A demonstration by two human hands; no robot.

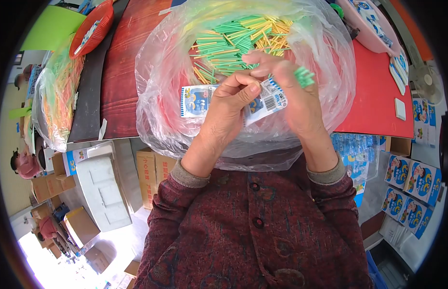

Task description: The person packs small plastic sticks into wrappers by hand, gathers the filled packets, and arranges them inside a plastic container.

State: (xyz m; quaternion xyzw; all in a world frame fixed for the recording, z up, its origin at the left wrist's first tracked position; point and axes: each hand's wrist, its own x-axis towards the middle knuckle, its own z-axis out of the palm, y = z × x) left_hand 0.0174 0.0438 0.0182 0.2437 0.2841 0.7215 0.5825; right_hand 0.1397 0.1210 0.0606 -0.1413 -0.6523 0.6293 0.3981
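My left hand (226,103) is closed, thumb and fingers pinching a small white-and-blue printed packet (269,107) with a barcode. Another printed packet (195,100) shows to the left of that hand; whether the hand also grips it I cannot tell. Slightly blurred, my right hand (298,98) is beside the packet with a small bundle of short green sticks (304,77) poking out of its grip. Both hands are over a large clear plastic bag (159,72), opened wide. Inside it lies a pile of loose green and yellow sticks (233,45), thin like straws.
The bag rests on a red tabletop (123,62). At the back left stands a red basket (96,29) near a filled plastic bag (60,106). A pink basin (368,29) holds packets at the back right. Cartons (147,176) and a grey-white bin (102,190) stand below; people work far left.
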